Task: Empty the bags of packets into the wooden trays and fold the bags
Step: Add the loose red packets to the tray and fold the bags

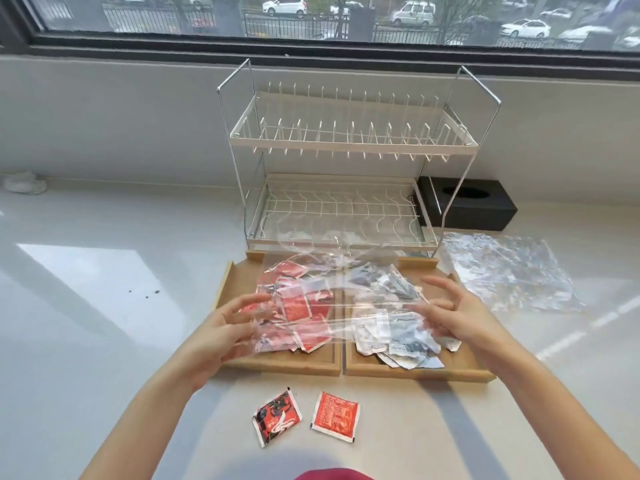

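Two wooden trays sit side by side on the white counter. The left tray [231,275] holds red packets [298,306]; the right tray [460,362] holds silver-grey packets [401,348]. A clear plastic bag [332,265] is stretched above both trays, empty as far as I can tell. My left hand [221,327] grips its left edge and my right hand [460,313] grips its right edge, fingers spread. Two loose red packets [277,417] [335,415] lie on the counter in front of the trays.
A second clear bag [509,271] lies flat on the counter to the right of the trays. Behind the trays stands a two-tier wire dish rack [346,143], with a black tissue box [485,206] at its right. A window runs along the back.
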Motion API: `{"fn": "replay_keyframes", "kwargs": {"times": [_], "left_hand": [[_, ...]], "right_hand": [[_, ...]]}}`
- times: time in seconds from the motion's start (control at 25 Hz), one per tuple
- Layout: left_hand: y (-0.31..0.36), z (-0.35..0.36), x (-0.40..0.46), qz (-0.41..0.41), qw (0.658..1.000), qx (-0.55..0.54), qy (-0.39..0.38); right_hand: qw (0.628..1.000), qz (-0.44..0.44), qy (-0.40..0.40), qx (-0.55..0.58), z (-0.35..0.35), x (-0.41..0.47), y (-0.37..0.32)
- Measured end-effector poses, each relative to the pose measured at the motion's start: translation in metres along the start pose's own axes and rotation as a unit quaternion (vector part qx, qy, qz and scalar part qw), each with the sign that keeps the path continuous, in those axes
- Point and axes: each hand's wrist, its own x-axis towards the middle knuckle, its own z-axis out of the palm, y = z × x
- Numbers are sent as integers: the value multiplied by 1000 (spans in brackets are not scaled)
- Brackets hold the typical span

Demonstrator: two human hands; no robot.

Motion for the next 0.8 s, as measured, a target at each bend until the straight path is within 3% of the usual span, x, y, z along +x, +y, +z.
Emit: {"fn": "replay_keyframes", "kwargs": {"times": [0.24, 0.4, 0.56, 0.68, 0.8], "left_hand": [[-34, 13, -1, -73, 997, 23, -24], [-42, 15, 7, -75, 994, 25, 74], [-47, 19, 26, -131, 983, -34, 126], [-52, 28, 34, -141, 978, 1, 157], [-55, 33, 38, -119, 976, 45, 174]], "right_hand": [[995, 72, -67, -26, 11, -5, 46], [991, 80, -99, -28, 12, -5, 54], [983, 96, -134, -87, 14, -3, 56], [987, 155, -46, 22, 20, 15, 54], [988, 142, 51, 23, 23, 38, 49]]}}
